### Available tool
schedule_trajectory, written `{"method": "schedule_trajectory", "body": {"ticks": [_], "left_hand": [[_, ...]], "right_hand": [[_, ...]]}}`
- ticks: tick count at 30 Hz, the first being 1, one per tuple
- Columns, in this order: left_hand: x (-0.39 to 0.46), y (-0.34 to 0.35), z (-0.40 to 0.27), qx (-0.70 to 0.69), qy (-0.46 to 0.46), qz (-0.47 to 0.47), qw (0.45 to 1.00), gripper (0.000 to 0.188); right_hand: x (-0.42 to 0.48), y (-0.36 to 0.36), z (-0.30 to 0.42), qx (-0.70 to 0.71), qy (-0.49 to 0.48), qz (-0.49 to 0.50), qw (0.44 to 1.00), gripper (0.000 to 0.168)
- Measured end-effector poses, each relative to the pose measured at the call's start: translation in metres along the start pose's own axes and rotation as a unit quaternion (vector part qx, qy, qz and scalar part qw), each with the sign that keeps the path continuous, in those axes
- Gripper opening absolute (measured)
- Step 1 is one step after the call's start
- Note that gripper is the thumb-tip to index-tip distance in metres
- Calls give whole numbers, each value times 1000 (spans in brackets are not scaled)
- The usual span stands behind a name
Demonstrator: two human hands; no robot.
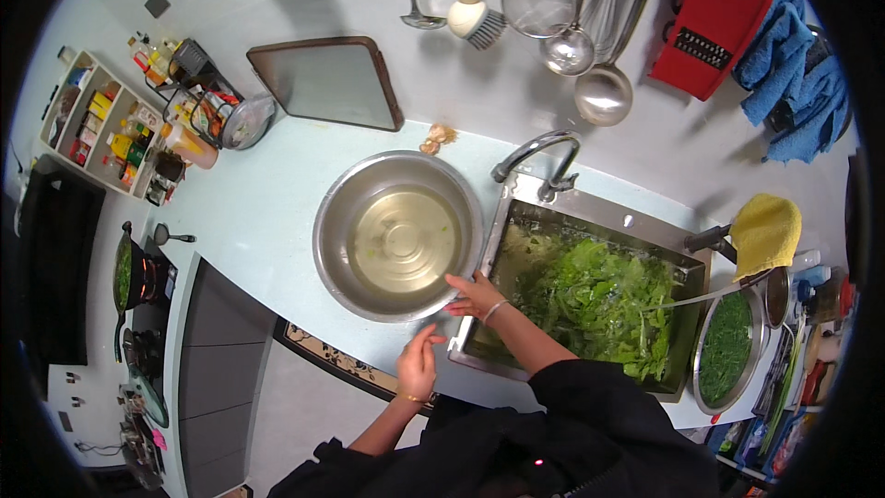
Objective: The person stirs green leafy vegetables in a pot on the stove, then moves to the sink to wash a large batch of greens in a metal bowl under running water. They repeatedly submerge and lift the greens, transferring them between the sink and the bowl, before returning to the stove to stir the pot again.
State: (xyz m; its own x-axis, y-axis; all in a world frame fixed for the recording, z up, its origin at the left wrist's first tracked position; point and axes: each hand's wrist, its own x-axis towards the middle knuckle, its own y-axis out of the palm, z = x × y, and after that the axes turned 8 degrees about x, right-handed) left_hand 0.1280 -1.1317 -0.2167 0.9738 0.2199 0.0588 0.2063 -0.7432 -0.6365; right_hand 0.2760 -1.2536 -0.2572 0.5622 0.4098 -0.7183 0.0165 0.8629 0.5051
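Note:
A wide stainless-steel basin (332, 242) stands on the counter with shallow, slightly yellowish water (394, 221) in it. My right hand (477, 299) holds the basin's near right rim, fingers on either side of the edge. Just below the basin, my left hand (418, 363) hangs in the air with its fingers loosely apart and nothing in it. To the right, a steel sink (484, 360) is filled with water, and leafy greens (601, 290) float there. A chrome faucet (536, 142) arches at the sink's back left corner.
Right of the sink is a metal bowl of chopped greens (724, 353). A yellow cloth (766, 235) hangs near it. Garlic (435, 138) lies behind the basin. A framed board (325, 83) leans on the wall; ladles (603, 95) hang above. Far left, a pan (124, 270) sits on a glowing burner.

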Motion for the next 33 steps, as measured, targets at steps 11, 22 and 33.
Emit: {"method": "schedule_trajectory", "body": {"ticks": [11, 22, 33], "left_hand": [[-3, -100, 26, -131, -93, -233, 959, 20], [44, 3, 6, -244, -91, -85, 962, 19], [56, 184, -12, 44, 66, 205, 975, 52]], "right_hand": [[-71, -70, -13, 11, -4, -73, 997, 31], [-255, -139, -33, 136, -146, -226, 954, 31], [-322, -169, 12, -535, -352, -530, 556, 95]]}}
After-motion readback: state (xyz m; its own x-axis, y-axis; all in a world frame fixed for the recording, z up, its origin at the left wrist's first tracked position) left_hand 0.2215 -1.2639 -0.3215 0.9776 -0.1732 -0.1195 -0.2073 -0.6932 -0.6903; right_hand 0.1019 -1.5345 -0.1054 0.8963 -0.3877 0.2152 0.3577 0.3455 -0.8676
